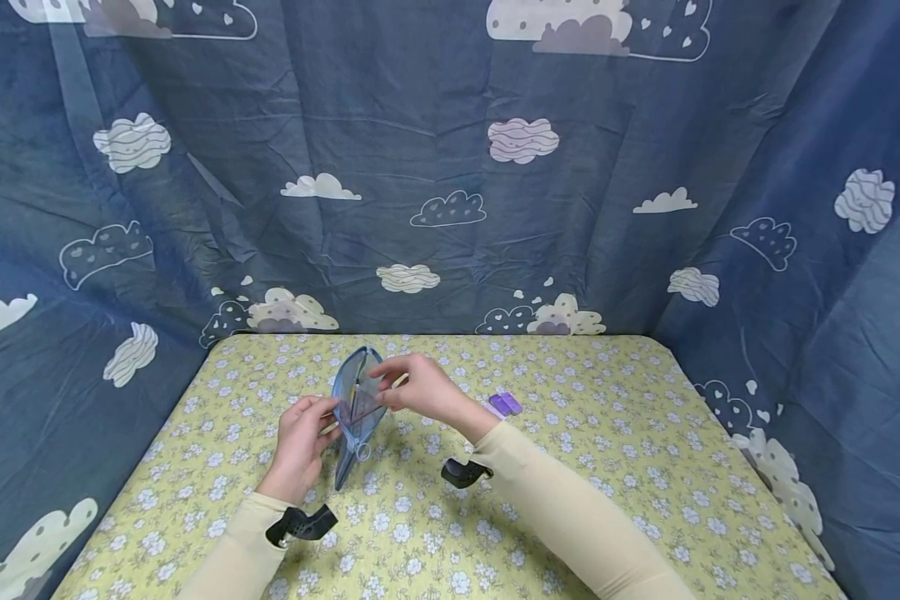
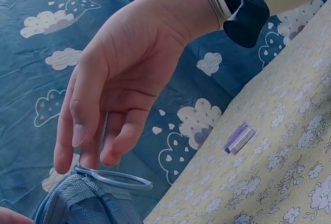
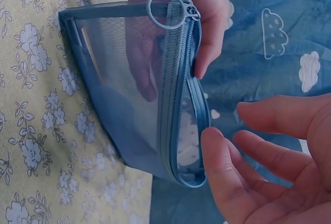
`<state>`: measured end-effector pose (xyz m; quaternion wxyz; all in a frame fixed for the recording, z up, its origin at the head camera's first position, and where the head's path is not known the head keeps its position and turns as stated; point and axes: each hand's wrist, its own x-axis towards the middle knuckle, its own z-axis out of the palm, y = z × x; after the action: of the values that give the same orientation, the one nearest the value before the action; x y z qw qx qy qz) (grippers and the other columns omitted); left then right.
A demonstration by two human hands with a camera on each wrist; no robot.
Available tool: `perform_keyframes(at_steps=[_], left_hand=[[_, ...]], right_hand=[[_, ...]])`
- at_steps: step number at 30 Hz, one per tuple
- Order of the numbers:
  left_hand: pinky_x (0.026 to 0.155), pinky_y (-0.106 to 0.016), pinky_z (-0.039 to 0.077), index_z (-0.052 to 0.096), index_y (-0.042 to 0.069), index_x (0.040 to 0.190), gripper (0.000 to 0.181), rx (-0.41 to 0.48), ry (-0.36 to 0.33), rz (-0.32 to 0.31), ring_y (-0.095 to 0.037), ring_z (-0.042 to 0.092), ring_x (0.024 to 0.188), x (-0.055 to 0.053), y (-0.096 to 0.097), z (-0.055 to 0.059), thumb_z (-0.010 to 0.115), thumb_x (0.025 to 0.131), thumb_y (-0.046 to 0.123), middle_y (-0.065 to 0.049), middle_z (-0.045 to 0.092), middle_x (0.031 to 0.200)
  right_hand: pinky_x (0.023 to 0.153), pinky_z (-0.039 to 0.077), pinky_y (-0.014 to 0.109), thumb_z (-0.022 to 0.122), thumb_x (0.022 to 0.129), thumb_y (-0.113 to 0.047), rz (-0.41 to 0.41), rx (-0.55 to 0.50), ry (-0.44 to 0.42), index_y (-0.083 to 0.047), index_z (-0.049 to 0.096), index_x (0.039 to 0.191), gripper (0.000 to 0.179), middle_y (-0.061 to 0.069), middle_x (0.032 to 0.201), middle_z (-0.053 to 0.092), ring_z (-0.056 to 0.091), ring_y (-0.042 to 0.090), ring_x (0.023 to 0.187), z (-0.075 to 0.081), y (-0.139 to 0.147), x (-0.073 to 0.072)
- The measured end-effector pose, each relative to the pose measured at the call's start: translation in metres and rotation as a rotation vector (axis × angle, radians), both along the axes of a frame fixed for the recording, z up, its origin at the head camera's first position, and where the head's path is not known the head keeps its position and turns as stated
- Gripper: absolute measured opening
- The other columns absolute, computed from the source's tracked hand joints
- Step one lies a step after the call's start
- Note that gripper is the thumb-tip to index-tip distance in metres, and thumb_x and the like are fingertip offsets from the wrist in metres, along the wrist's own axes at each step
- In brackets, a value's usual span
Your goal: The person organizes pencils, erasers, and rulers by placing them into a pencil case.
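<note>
A translucent blue mesh zipper pouch [image 1: 342,382] [image 3: 116,115] [image 2: 88,203] stands on its edge above the table, its zipper open. My left hand [image 1: 297,442] [image 3: 209,25] grips one side of it, thumb and fingers on either face. My right hand [image 1: 423,392] [image 2: 129,74] [image 3: 274,162] is at the pouch mouth with loosely bent fingers. Nothing shows between those fingers, and one fingertip is at or just off the rim. A ring-shaped zipper pull [image 1: 363,452] [image 3: 150,14] hangs at the near end. Thin stick-like contents [image 3: 92,53] show faintly through the mesh.
Small purple blocks [image 1: 505,404] [image 2: 239,137] lie on the table to the right of the pouch. The yellow floral cloth [image 1: 570,517] covers the table. Dark blue cloud-patterned curtains [image 1: 420,100] enclose its back and sides.
</note>
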<state>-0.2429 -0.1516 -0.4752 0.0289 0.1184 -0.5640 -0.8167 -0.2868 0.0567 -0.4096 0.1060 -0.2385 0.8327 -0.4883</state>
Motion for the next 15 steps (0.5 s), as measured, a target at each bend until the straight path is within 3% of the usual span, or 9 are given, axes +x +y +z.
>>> perform_keyframes(at_steps=[5, 15], left_hand=[[0.076, -0.035, 0.057, 0.055, -0.002, 0.091, 0.017, 0.003, 0.003, -0.002, -0.023, 0.064, 0.085, 0.001, -0.001, 0.0, 0.066, 0.096, 0.01, -0.006, 0.066, 0.092], [0.077, -0.035, 0.057, 0.057, 0.002, 0.086, 0.016, 0.022, -0.001, 0.002, -0.022, 0.065, 0.085, 0.001, 0.0, 0.0, 0.068, 0.095, 0.009, -0.005, 0.068, 0.09]], right_hand=[[0.071, 0.059, 0.032, 0.072, 0.091, -0.008, 0.006, 0.013, 0.013, -0.018, 0.07, 0.126, 0.036, 0.007, 0.103, 0.07, 0.07, 0.016, 0.08, 0.002, 0.006, 0.002], [0.072, 0.058, 0.032, 0.072, 0.092, -0.01, -0.007, 0.028, 0.046, -0.016, 0.07, 0.126, 0.035, 0.002, 0.1, 0.07, 0.071, 0.018, 0.084, 0.004, 0.025, 0.005]])
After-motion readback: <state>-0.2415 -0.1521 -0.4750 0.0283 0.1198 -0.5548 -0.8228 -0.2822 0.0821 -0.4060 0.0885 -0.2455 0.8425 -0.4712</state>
